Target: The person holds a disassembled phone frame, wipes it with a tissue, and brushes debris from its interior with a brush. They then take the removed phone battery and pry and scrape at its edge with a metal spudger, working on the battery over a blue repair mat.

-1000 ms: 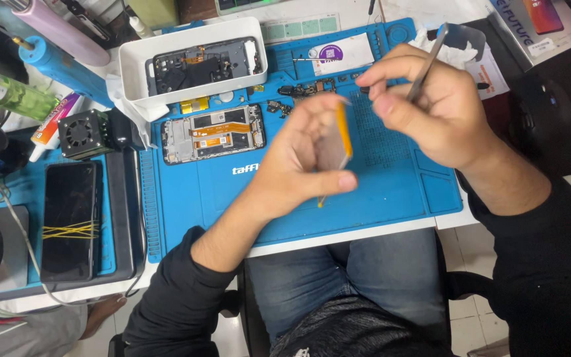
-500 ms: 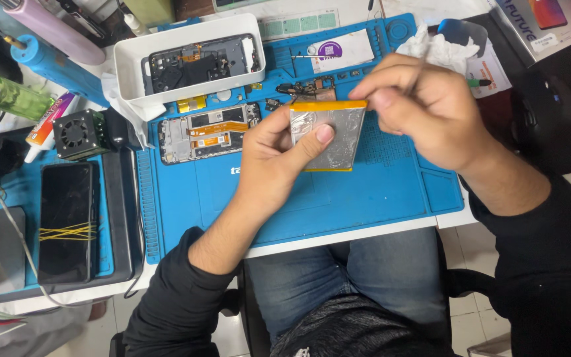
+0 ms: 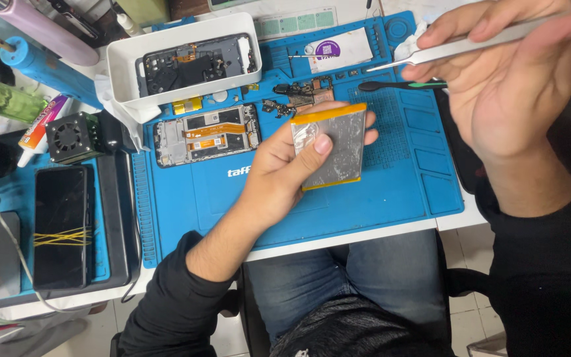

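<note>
While the left hand grips a flat silver battery pack with orange tape edges, thumb pressed across its face and fingers curled behind, the pack hovers just above the blue silicone repair mat that covers the surface. The right hand, raised to the right of the battery, pinches a pair of slim steel tweezers between thumb and fingers, tips pointing left and apart from the pack. Left of the battery lies an opened phone frame with exposed circuit boards and orange flex cables; its battery bay looks bare, so the pack seems already lifted out, with whatever work follows still undone. Above that frame, a white rectangular plastic tray holds a dark phone back housing. Small loose parts sit just above the battery. Far left of the battery, a black phone bound with yellow rubber bands rests on a dark tray.
</note>
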